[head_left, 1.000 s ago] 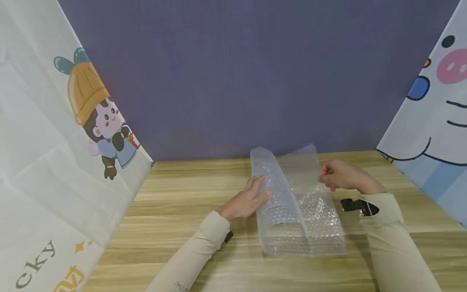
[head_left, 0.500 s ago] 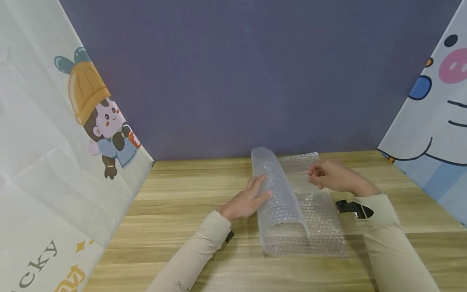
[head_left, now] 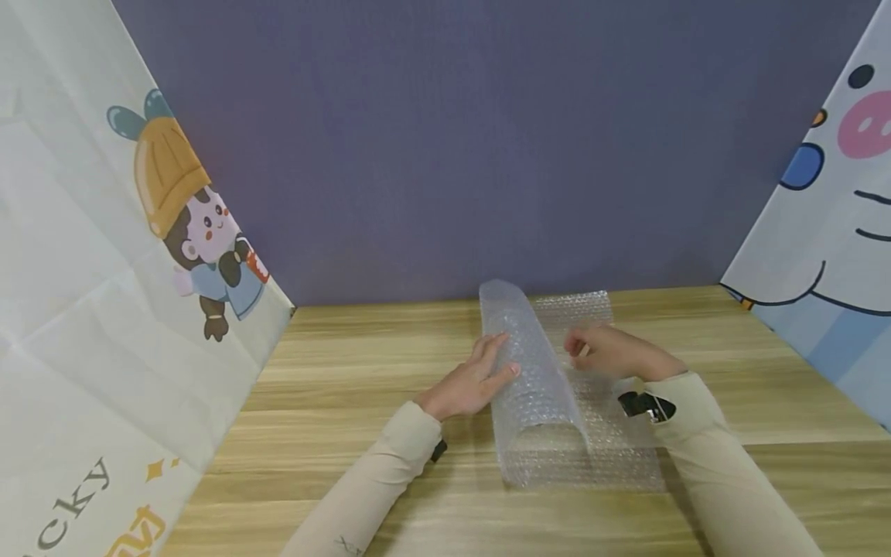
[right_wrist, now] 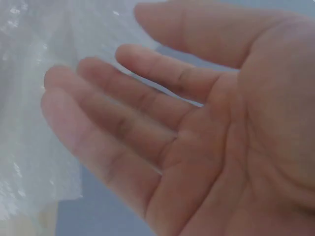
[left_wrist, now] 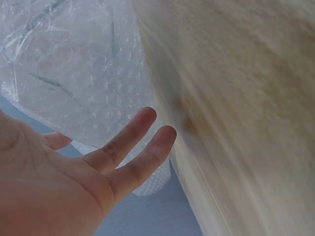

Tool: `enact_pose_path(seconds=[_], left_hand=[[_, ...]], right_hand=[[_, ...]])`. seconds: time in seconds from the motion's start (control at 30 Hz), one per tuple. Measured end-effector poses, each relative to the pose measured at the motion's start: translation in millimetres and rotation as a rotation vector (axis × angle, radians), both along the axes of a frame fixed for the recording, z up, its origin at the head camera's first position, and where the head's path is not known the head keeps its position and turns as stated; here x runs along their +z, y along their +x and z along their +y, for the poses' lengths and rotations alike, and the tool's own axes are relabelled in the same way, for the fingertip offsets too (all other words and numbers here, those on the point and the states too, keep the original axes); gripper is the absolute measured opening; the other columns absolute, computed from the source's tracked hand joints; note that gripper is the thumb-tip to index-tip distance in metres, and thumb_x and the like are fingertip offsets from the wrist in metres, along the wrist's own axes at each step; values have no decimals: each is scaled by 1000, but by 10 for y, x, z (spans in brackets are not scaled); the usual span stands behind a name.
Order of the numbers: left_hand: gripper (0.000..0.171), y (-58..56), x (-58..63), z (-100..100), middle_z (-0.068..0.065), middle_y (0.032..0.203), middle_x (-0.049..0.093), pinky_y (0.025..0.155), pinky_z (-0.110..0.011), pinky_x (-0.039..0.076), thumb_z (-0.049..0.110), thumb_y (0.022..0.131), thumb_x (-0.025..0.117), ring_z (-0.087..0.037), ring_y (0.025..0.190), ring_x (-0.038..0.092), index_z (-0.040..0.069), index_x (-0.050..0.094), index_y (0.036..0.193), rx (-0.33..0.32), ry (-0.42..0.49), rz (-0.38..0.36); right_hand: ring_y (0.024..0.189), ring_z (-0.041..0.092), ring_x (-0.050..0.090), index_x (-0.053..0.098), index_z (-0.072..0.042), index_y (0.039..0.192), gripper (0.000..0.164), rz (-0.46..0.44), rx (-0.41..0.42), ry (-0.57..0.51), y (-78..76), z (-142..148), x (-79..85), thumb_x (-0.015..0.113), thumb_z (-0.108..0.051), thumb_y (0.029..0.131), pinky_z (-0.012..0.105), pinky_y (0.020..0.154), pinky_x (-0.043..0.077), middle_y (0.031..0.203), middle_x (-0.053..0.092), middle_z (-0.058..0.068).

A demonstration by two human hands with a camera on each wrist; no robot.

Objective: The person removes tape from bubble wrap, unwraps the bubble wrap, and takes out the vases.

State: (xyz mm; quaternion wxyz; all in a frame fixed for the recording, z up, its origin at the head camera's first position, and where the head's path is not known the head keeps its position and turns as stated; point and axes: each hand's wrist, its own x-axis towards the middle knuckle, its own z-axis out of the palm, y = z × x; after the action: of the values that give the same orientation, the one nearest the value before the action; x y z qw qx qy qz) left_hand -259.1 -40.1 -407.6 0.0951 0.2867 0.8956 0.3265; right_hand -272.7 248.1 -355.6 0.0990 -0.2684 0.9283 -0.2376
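A clear sheet of bubble wrap (head_left: 539,387) lies on the wooden table, its left part curled over into a loose roll with an open near end. On the left side of that roll rests my left hand (head_left: 468,383), fingers spread. The left wrist view shows the bubble wrap (left_wrist: 93,73) beside the hand's loosely extended fingers (left_wrist: 142,157). Over the flat right part hovers my right hand (head_left: 616,352), which holds nothing. Its fingers (right_wrist: 133,98) are slightly bent in the right wrist view; contact with the wrap cannot be made out.
The wooden table (head_left: 362,371) meets a dark purple-grey panel (head_left: 445,155) at the back. White printed cloths stand on either side, the left one (head_left: 69,232) with a cartoon child and the right one (head_left: 849,232) with a cartoon pig.
My right hand has moved left across the wrap, from its right edge toward the roll. The far right corner of the sheet has come down flat. My left hand stays in place.
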Motion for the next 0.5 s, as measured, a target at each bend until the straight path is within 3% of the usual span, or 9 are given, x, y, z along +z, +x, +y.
enact_pose_path(seconds=[0.17,0.37,0.5], left_hand=[[79,-7,-2,-12,-19,172,-1,122,-55,33,68,103,26,-46,146,40,27,2,166,-4,-2,2],[78,-12,-7,-19,-19,172,0,122,-55,34,68,104,26,-45,146,40,28,1,166,-8,-6,-1],[78,-17,-4,-22,-18,173,0,123,-55,33,68,104,26,-44,148,37,27,1,166,-9,-8,-2]], right_hand=[[114,43,66,62,-1,125,31,-84,-4,46,-14,-83,-142,67,-13,96,53,89,58,133,63,24],[119,42,63,66,-6,119,32,-89,3,59,-72,-115,-299,76,-17,91,52,91,56,129,67,21],[108,36,66,68,-7,114,33,-81,-20,74,-98,-116,-330,81,-19,86,48,84,56,124,69,19]])
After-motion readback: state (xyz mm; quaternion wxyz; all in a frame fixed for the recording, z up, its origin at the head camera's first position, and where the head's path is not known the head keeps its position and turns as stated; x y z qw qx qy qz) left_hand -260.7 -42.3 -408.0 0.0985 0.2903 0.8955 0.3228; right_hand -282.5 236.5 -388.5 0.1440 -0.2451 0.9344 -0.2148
